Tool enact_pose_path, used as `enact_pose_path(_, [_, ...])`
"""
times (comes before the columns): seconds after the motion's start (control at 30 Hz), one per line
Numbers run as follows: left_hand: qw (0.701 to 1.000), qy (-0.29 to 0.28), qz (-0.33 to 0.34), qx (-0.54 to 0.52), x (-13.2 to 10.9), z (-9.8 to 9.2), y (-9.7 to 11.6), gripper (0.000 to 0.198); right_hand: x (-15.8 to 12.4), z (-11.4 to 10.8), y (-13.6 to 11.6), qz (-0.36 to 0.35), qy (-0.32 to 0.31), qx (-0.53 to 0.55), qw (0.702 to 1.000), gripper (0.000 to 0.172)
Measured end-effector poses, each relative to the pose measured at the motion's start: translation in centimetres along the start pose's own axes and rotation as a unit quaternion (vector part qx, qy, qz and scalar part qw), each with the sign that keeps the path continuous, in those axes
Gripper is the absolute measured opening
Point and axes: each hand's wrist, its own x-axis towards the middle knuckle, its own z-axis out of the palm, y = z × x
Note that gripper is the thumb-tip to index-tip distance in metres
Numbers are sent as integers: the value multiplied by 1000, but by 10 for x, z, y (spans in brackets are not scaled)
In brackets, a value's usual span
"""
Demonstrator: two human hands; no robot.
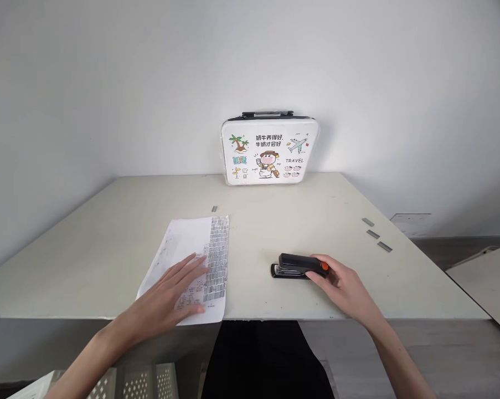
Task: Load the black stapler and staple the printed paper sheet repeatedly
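My left hand (179, 285) lies flat with fingers spread on a printed sheet of paper (218, 244), whose right strip is dense with dark print. The paper's lower edge reaches the table's front edge. To the right, my right hand (343, 282) is closed around the rear end of a black stapler (293, 265) with an orange part at its back. The stapler rests on the table, its front end pointing left toward the paper, with a gap between the two. Some of its underside is hidden by my thumb.
A white cartoon-printed case (270, 152) stands against the wall at the table's back. Several staple strips lie about: one strip (214, 209) behind the paper, others such as this strip (373, 234) at the right. Below the table's front left stands a perforated basket (137, 383).
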Motion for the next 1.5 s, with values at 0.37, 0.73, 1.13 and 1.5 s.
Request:
enact_pose_path(0.37, [999,7,45,15,-1,22,48,95,-1,-5,2,8,-39,1,999,46])
enact_pose_path(0.73, [996,21,77,-37,26,32,80,86,0,-10,-10,-16,-71,2,997,40])
enact_pose_path(1.13, [992,9,116,-57,39,35,98,71,4,-17,-5,-11,-94,-4,995,42])
enact_pose_path(1.5, [988,9,149,-40,57,44,104,66,7,-25,-13,-16,-134,-32,990,42])
